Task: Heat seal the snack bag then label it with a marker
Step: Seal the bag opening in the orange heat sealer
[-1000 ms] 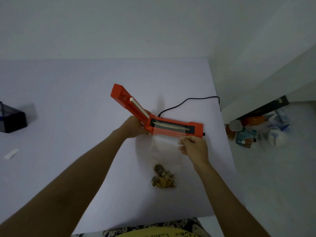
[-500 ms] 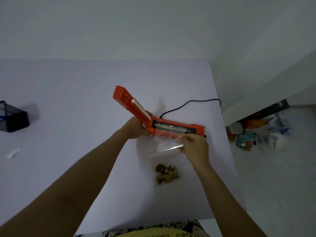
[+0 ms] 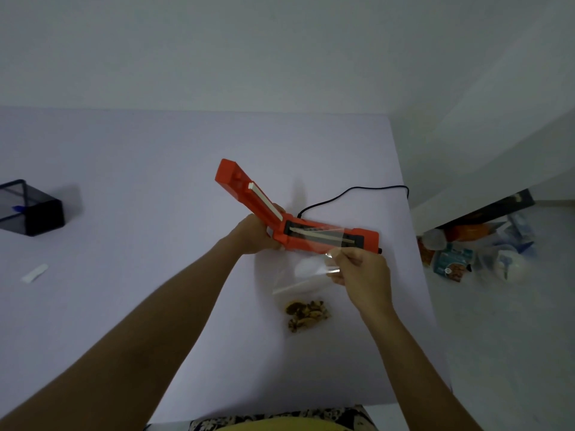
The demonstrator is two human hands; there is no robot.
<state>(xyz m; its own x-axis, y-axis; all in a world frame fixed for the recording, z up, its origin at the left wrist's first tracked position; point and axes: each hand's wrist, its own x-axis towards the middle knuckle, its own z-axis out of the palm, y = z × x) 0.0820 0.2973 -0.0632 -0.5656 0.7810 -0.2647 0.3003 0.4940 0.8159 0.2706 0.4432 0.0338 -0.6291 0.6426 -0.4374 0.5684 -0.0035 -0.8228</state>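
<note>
1. Far left of the orange heat sealer [image 3: 311,234], a dark mesh pen holder [image 3: 31,209] sits on the white table [image 3: 155,169]; any marker inside is too small to tell.
2. The left hand [image 3: 253,234] is wrapped around the sealer's hinge end, holding the lid [image 3: 245,188] raised.
3. The clear snack bag [image 3: 306,284], lying flat below the sealer a second ago, now has its mouth lifted over the sealing strip; the snacks [image 3: 306,312] trail on the table just below.
4. The right hand [image 3: 361,269], at the sealer's right end, pinches the bag's top edge.
5. Sealing looks ready to start: the mouth wants flattening before the lid closes.
</note>
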